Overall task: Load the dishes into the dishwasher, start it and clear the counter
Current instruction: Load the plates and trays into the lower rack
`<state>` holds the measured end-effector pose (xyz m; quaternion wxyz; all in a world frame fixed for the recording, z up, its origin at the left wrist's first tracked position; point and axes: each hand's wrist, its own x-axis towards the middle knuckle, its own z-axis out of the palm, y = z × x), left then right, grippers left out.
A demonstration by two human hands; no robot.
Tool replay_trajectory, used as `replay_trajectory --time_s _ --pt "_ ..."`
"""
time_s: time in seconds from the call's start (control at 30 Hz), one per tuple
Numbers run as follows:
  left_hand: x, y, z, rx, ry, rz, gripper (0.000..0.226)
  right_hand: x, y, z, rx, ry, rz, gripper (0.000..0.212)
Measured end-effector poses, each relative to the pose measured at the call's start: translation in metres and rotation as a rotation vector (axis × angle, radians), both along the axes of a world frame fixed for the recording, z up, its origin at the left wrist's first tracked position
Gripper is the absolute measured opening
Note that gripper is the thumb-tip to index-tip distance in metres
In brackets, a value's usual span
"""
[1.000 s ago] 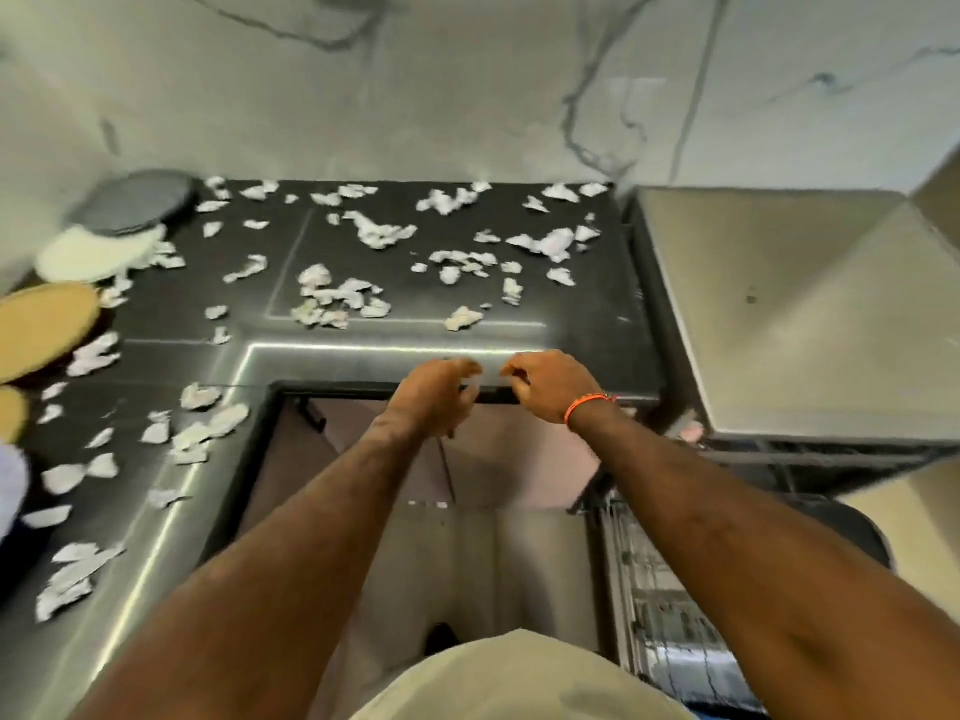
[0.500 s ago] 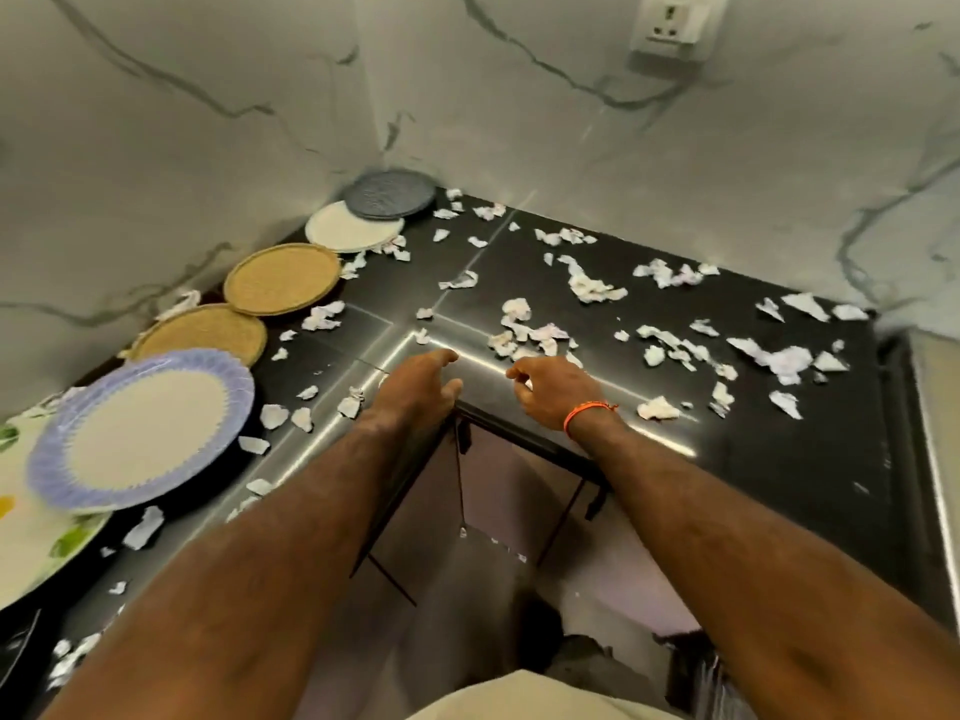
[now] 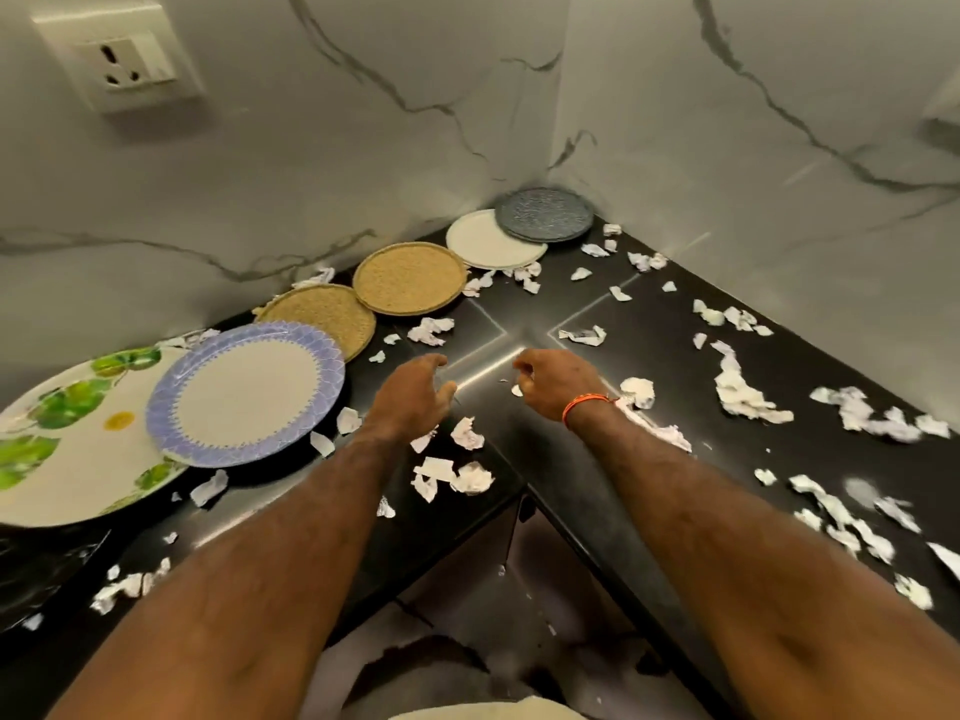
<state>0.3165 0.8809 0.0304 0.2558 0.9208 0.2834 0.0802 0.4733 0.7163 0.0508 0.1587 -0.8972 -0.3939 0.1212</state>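
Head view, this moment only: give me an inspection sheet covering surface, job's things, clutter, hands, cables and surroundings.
Surface: black L-shaped stone counter, glossy, littered.
Job's things: six plates along the left wall: dark grey speckled plate overlapping plain white plate; two tan woven-look plates; blue-rimmed white plate overlapping large green leaf-print plate.
Clutter: torn white paper scraps scattered across the counter.
Hands: left hand over the counter, fingers loosely curled, holding nothing; right hand with orange wristband, fingers curled, a pale scrap at them.
Cables: nothing seen.
Surroundings: white marble-veined walls; wall socket.
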Motion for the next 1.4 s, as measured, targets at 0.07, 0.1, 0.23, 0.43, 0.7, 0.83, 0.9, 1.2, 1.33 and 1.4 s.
replay_trajectory --time_s 0.07,0.1,0.23,0.43,0.7,0.83,0.9,1.2,1.33,1.4 --pt "0.003 0.015 -0.002 0.009 0.027 0.018 0.053 0.008 0.024 0.0 -0.002 0.03 0.013 0.035" --pt "0.006 0.025 -0.002 0.017 0.035 0.021 0.053 0.013 0.036 -0.001 -0.006 0.038 0.021 0.037" --pt "0.026 0.071 -0.001 0.02 0.038 0.058 0.052 0.032 0.084 -0.003 -0.022 0.064 0.041 0.045" --pt "0.064 0.151 0.0 -0.033 0.04 0.163 0.064 0.068 0.152 -0.009 -0.039 0.09 0.021 0.057" --pt "0.093 0.229 -0.025 -0.127 0.051 0.272 0.064 0.101 0.228 -0.041 -0.06 0.186 -0.046 0.067" --pt "0.104 0.242 -0.031 -0.296 -0.084 0.454 0.062 0.102 0.241 -0.054 0.011 0.236 -0.154 0.072" --pt "0.105 0.244 -0.03 -0.416 -0.148 0.563 0.067 0.101 0.241 -0.059 0.059 0.287 -0.21 0.077" --pt "0.088 0.213 -0.013 -0.513 -0.369 0.582 0.037 0.09 0.193 -0.046 0.276 0.334 -0.225 0.071" --pt "0.067 0.178 -0.003 -0.731 -0.491 0.529 0.035 0.067 0.131 -0.025 0.327 0.377 -0.28 0.072" --pt "0.059 0.153 0.006 -0.746 -0.507 0.477 0.025 0.054 0.098 -0.021 0.336 0.374 -0.332 0.061"
